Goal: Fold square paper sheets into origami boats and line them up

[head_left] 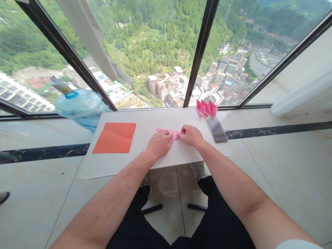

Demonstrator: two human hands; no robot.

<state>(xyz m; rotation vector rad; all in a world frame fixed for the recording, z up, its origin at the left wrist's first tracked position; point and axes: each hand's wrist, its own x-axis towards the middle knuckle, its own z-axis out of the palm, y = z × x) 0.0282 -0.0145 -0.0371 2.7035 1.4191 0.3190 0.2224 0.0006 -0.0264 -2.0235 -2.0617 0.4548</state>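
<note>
A small white table (pixel 116 166) stands in front of me by tall windows. My left hand (pixel 158 143) and my right hand (pixel 191 135) rest on it side by side, both with fingers curled, pinching a folded pink paper (pixel 169 131) that lies flat between them. The paper's left tip sticks out past my left knuckles. An orange paper sheet (pixel 114 137) lies flat to the left of my left hand. Three folded pink paper shapes (pixel 206 107) stand in a row at the table's far right edge.
A phone (pixel 218 130) lies face up to the right of my right hand. A large blue water jug (pixel 81 107) lies behind the table's left corner. My legs in dark trousers and shoes are under the table on a pale tiled floor.
</note>
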